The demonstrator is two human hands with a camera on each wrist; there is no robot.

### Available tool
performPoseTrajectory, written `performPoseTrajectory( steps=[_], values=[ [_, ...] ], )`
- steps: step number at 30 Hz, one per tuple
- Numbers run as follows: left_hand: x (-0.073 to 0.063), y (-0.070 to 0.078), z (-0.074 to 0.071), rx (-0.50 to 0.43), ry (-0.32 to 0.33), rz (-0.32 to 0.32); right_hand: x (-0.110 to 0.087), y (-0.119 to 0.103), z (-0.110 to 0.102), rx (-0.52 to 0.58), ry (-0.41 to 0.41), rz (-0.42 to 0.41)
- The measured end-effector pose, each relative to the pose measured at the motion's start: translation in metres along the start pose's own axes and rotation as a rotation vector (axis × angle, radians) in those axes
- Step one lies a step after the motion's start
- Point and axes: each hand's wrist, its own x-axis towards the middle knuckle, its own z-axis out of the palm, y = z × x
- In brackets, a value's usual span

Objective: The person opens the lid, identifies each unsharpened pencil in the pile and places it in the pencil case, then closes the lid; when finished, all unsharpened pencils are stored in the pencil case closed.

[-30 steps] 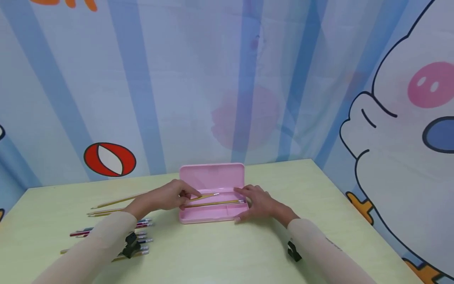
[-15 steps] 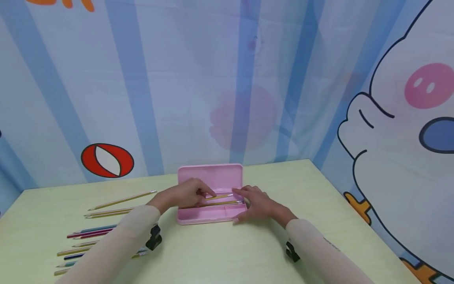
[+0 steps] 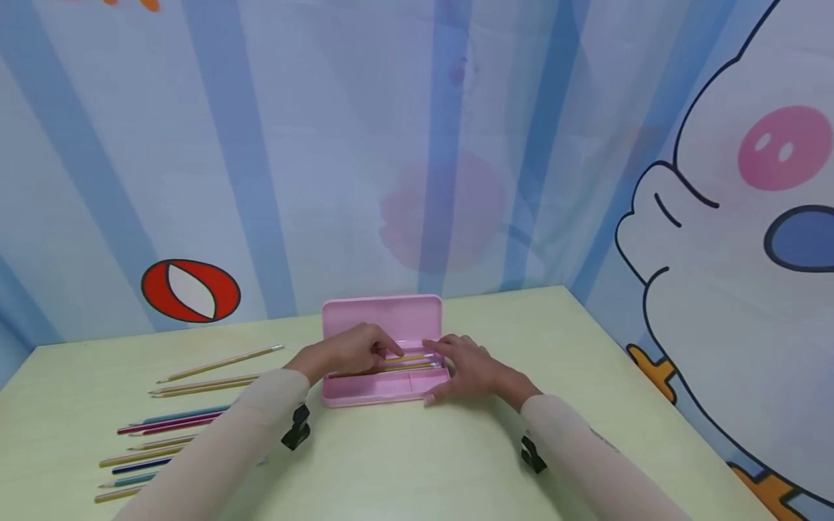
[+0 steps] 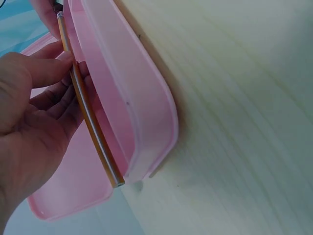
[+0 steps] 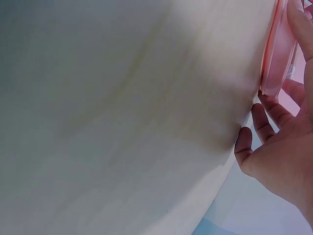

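An open pink pencil case (image 3: 371,391) lies on the table, its lid standing up at the back. My left hand (image 3: 355,349) reaches into it, pinching a yellow pencil (image 4: 93,120) between thumb and fingers. In the head view two pencils (image 3: 412,358) show inside the case, side by side, with their eraser ends to the right; the hand hides their left parts. My right hand (image 3: 470,367) holds the case's right end, thumb at the front edge and fingers toward the back. The right wrist view shows that hand (image 5: 283,147) against the case's corner (image 5: 279,68).
Several pencils lie in rows on the table's left: yellow ones (image 3: 221,364) at the back, red ones (image 3: 169,423) and a dark blue one (image 3: 140,467) nearer, partly under my left sleeve. A printed curtain (image 3: 352,159) hangs behind the table (image 3: 430,463).
My left hand has moved right and deeper into the case, bringing its pencil along. That pencil now lies closer beside the other one. The right hand stays at the case's end.
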Motion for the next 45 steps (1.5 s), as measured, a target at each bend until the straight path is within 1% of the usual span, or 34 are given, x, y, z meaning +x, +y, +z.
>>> performPoseTrajectory(
  steps=[2, 6, 9, 15, 20, 24, 30, 38, 41, 45],
  values=[
    [0.002, 0.002, 0.0, -0.003, -0.001, -0.014, 0.001, 0.0, 0.0, -0.002, 0.0, -0.006],
    [0.005, 0.004, 0.002, -0.001, 0.003, -0.018, 0.002, 0.0, -0.001, -0.003, 0.001, -0.012],
    [0.007, 0.005, 0.003, 0.014, 0.007, -0.011, 0.002, 0.001, 0.0, -0.004, -0.002, -0.012],
    [0.007, 0.009, 0.006, 0.038, 0.029, 0.008, 0.002, 0.002, 0.0, -0.031, 0.006, -0.039],
    [0.007, 0.011, 0.009, 0.041, 0.053, -0.013, 0.002, 0.003, 0.0, -0.025, 0.004, -0.037],
    [0.009, 0.011, 0.011, 0.064, 0.069, -0.026, 0.002, 0.004, 0.0, -0.025, 0.004, -0.035],
    [0.01, 0.013, 0.012, 0.091, 0.079, -0.025, 0.002, 0.002, -0.001, -0.034, 0.002, -0.033],
    [0.005, 0.016, 0.004, 0.103, 0.108, -0.013, 0.002, 0.002, -0.001, -0.034, 0.007, -0.033],
    [0.001, 0.016, 0.0, 0.096, 0.116, -0.011, 0.002, 0.002, 0.0, -0.036, 0.006, -0.032],
    [-0.007, 0.011, -0.008, 0.089, 0.133, 0.041, 0.003, 0.001, 0.001, -0.033, 0.011, -0.03]
  ],
)
